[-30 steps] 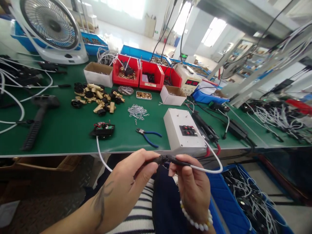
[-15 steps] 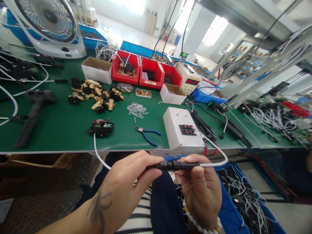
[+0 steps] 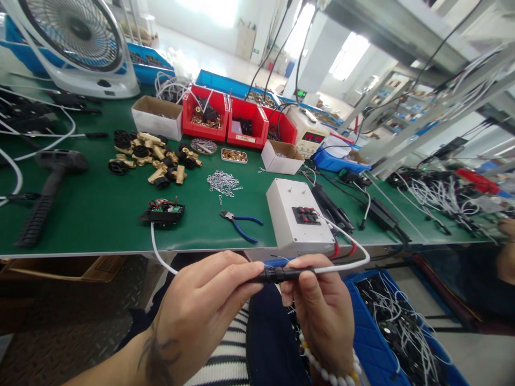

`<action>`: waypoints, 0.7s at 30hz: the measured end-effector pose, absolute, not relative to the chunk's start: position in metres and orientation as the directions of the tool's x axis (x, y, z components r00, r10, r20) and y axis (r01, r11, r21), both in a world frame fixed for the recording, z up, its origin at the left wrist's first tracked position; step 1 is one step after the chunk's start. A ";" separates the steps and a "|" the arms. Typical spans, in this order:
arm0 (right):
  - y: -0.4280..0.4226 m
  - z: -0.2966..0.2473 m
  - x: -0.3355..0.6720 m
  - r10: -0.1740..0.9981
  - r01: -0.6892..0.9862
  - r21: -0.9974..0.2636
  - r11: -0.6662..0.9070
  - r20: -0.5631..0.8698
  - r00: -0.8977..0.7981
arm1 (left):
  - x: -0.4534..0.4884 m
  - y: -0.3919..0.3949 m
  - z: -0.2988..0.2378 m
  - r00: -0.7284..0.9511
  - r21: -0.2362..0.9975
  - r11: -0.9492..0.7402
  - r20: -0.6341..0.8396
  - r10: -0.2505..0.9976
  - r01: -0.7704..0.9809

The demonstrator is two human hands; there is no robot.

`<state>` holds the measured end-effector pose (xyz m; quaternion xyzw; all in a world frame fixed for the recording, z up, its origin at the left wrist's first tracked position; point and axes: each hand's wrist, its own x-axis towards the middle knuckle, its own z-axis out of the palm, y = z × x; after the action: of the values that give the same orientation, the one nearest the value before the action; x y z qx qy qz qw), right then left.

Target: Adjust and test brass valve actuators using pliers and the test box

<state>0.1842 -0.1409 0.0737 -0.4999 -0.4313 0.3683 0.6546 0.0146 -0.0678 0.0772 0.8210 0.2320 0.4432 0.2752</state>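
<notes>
Below the table's front edge, my left hand (image 3: pixel 209 300) and my right hand (image 3: pixel 322 311) pinch a black inline cable connector (image 3: pixel 277 275) from either end. The left fingers close on its left half, the right fingers on its right half. A white cable (image 3: pixel 350 262) runs from the right end up to the white test box (image 3: pixel 298 217). Another white cable (image 3: pixel 156 252) leads from the left end up to a small black circuit module (image 3: pixel 163 213) on the green table (image 3: pixel 100 209).
Blue-handled pliers (image 3: pixel 241 222), a heap of metal clips (image 3: pixel 223 182), brass fittings (image 3: pixel 155 158), red bins (image 3: pixel 225 120), cardboard boxes, a power supply (image 3: pixel 311 134) and a fan (image 3: pixel 72 43) sit on the table. A blue crate of cables (image 3: pixel 402 332) stands at lower right. Another person's hand shows at far right.
Both hands have turned the connector level and lifted it slightly. The view has shifted a little, so the table contents sit lower-left in the picture.
</notes>
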 end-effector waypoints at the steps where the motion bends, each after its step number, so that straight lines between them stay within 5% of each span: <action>1: -0.141 0.072 0.184 0.916 -0.063 -0.972 0.225 0.189 0.354 | 0.015 -0.068 0.076 0.510 0.652 -0.745 0.596 0.619 0.141; 5: -0.142 0.060 0.188 0.948 -0.102 -0.987 0.125 0.089 0.306 | 0.014 -0.061 0.069 0.629 0.662 -0.732 0.503 0.592 0.159; 8: -0.147 0.040 0.201 0.969 -0.047 -0.995 -0.083 -0.092 0.227 | -0.001 -0.031 0.055 0.534 0.639 -0.680 0.457 0.711 0.359; 11: -0.155 0.019 0.221 0.945 0.210 -0.923 -0.324 -0.305 0.116 | -0.032 0.017 0.031 0.221 0.586 -0.472 0.449 0.866 0.659; 15: -0.156 0.031 0.244 0.847 0.601 -0.729 -0.326 -0.508 -0.157 | -0.069 0.066 0.002 0.227 0.659 -0.237 0.103 0.968 0.713; 18: -0.131 0.064 0.262 0.934 0.629 -0.754 -0.191 -0.336 -0.119 | -0.072 0.073 -0.006 0.266 0.693 -0.210 0.028 0.964 0.690; 21: -0.082 0.084 0.291 0.955 0.691 -0.719 -0.068 0.153 0.253 | -0.060 0.062 -0.005 0.266 0.709 -0.215 0.040 0.963 0.672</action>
<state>0.2906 -0.0816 0.0838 -0.7068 -0.5824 0.1853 0.3562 -0.0595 0.0615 -0.0047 0.7390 0.5532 0.2474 0.2944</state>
